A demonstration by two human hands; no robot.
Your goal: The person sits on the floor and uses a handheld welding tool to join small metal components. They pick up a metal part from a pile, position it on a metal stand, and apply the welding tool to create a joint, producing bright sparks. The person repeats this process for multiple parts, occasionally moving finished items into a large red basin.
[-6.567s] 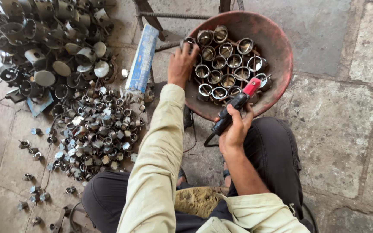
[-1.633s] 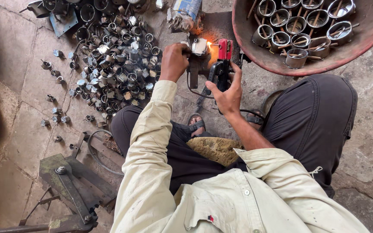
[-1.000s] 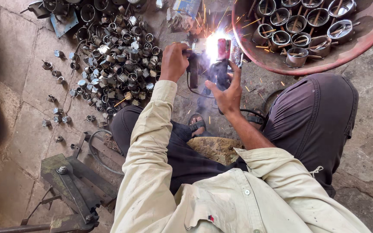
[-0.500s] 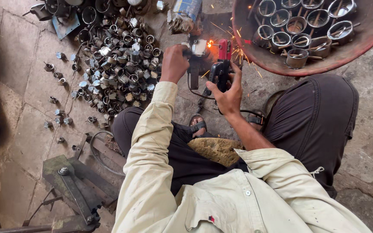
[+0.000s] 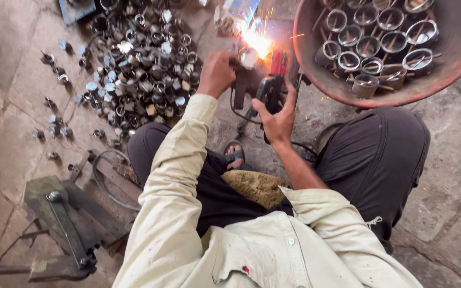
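With both bare hands closed, the left hand (image 5: 217, 72) pinning a small metal part (image 5: 249, 57) at top centre and the right hand (image 5: 277, 113) gripping the welding holder (image 5: 271, 85), sparks (image 5: 254, 37) so close could likely burn skin or cloth.

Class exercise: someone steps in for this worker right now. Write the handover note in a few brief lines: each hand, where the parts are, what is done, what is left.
Left hand: closed around a small metal piece, holding it low over the stone floor.
Right hand: gripping the welding holder, red at its tip; bright sparks fly where it meets the piece.
Parts: metal rings with handles stand packed in the rusty bowl at upper right; a heap of loose rings lies on the floor to the left.
Done: the bowl is partly filled.
Left: the weld in hand is live; the heap looks unjoined.
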